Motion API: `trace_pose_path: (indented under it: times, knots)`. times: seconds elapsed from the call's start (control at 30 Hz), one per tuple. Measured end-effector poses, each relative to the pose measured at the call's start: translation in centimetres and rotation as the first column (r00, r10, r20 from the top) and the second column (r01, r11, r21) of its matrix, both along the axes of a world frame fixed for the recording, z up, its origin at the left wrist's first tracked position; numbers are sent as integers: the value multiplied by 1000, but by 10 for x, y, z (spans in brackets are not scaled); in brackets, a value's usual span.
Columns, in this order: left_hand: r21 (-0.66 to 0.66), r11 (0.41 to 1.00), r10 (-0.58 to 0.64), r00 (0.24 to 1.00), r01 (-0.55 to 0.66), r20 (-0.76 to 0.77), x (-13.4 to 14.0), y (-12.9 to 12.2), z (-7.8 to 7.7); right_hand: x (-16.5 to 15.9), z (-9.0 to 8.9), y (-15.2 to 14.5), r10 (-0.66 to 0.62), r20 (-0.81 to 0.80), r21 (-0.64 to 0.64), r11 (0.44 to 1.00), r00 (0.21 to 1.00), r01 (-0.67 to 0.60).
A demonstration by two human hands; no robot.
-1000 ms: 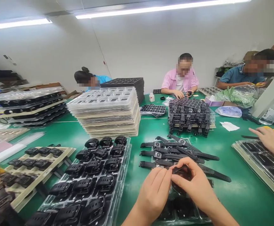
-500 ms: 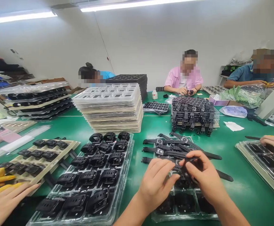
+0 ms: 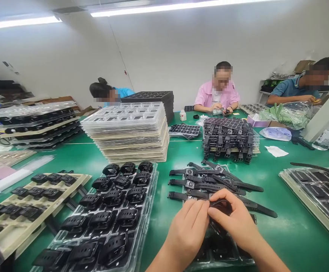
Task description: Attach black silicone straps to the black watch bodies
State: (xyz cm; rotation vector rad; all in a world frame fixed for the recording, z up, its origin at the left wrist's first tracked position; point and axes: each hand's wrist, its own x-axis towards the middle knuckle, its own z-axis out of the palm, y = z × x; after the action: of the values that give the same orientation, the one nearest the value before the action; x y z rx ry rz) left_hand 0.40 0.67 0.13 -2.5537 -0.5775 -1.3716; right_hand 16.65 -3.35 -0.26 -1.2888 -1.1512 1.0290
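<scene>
Head view: The right hand (image 3: pixel 234 215) pinches a black watch (image 3: pixel 220 206) between thumb and forefinger, above the near tray (image 3: pixel 245 261). The left hand (image 3: pixel 185 230) has its fingers bunched against it; their grip is hidden and cannot be confirmed. The step in hand appears to be two-handed strap handling; the next move calls for fine fingertip control. Overlapping watches (image 3: pixel 215 186) lie just beyond and may obstruct far reach. A filled tray (image 3: pixel 146 211) lies left; a tall tray stack (image 3: pixel 130 145) stands farther back.
</scene>
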Motion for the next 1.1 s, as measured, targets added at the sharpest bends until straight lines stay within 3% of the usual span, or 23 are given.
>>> trace_pose_path:
  times: [0.13,0.33,0.63,0.87,1.0,1.1]
  knots:
    - [-32,999,31,999,-30,20,1,0,-1,-2,-3,1,-44,58,8,999,997,43]
    - [-76,993,-85,995,90,61,-1,6,-3,-1,2,2,1,78,13,1000,997,-2]
    - [-102,990,-90,992,100,94,1,1,1,-9,7,-5,-130,-93,32,991,987,134]
    - [-53,993,-95,990,101,109,-1,1,3,-8,13,-10,-213,-93,36,975,973,218]
    - [-81,991,-97,989,107,112,-2,6,7,3,6,-7,-167,5,110,980,986,166]
    - [-165,979,-74,964,119,256,-8,9,8,8,0,0,-195,158,173,971,968,167]
